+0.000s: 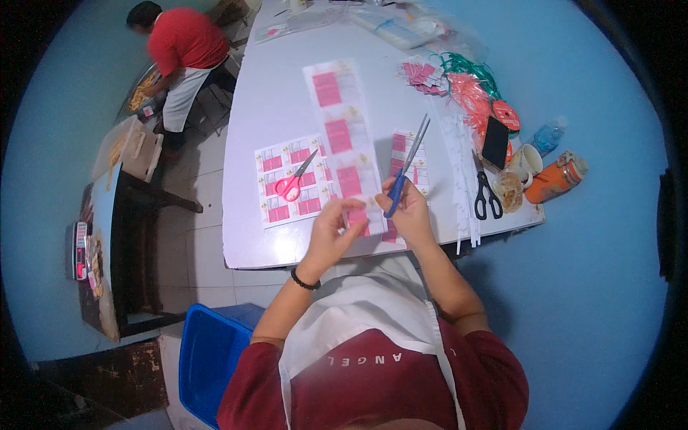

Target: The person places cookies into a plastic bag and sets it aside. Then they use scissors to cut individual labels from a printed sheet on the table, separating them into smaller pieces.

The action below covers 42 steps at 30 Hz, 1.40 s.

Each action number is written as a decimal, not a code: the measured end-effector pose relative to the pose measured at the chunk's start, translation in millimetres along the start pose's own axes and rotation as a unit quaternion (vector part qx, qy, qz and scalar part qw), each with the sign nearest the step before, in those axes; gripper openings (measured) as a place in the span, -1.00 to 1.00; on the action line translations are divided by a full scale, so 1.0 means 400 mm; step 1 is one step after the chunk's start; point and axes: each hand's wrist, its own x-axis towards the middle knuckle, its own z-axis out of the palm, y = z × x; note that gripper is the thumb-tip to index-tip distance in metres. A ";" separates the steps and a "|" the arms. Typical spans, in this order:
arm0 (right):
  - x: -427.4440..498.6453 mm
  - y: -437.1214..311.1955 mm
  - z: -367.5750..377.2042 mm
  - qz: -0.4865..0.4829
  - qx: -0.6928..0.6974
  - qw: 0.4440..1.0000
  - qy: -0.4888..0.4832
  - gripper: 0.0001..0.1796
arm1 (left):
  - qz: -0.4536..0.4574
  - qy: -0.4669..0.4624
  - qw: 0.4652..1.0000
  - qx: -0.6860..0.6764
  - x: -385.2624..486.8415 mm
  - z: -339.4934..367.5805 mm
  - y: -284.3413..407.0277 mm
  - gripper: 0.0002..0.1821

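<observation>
Between its thumb and fingers my left hand (336, 231) grips the near end of a long strip of printed pink-and-white labels (346, 145), which is raised above the table. My right hand (411, 212) holds blue-handled scissors (408, 166), blades pointing away from me and looking nearly closed. To the left lies a sheet of pink labels (277, 212), with pink-handled scissors (293, 183) resting on it. Another label strip (399, 142) lies on the table, partly hidden by my right hand and the blue scissors.
White paper offcuts (462, 177), black-handled scissors (486, 199), a phone (495, 143), a mug (525, 161) and an orange bottle (556, 180) crowd the right edge. Cut labels (424, 78) and green ribbon (473, 72) lie farther back. A blue bin (207, 355) stands left; a person (185, 48) works beyond.
</observation>
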 end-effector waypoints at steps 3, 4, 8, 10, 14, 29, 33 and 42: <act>-0.046 -0.017 -0.022 0.084 -0.044 0.992 -0.086 -0.83 | -0.043 0.079 0.994 -0.063 0.048 -0.068 0.013 -0.63; -0.061 -0.022 -0.029 0.096 -0.068 0.985 -0.124 -0.83 | -0.031 0.094 0.991 -0.092 0.059 -0.095 0.021 -0.59; -0.103 -0.039 -0.044 0.170 -0.052 0.955 -0.236 -0.82 | -0.045 0.134 0.984 -0.105 0.081 -0.166 0.056 -0.52; -0.112 -0.048 -0.040 0.179 -0.027 0.951 -0.252 -0.82 | -0.045 0.134 0.984 -0.106 0.085 -0.170 0.071 -0.52; -0.117 -0.072 -0.014 0.169 -0.022 0.953 -0.250 -0.83 | -0.051 0.113 0.984 -0.127 0.076 -0.159 0.089 -0.52; -0.122 -0.065 -0.002 0.169 0.020 0.964 -0.204 -0.83 | -0.029 0.123 0.985 -0.114 0.064 -0.132 0.088 -0.53; -0.120 -0.064 0.001 0.173 0.015 0.962 -0.213 -0.83 | -0.020 0.110 0.985 -0.131 0.058 -0.121 0.087 -0.52; -0.111 -0.054 -0.002 0.151 0.045 0.967 -0.198 -0.84 | -0.038 0.087 0.984 -0.148 0.046 -0.091 0.082 -0.51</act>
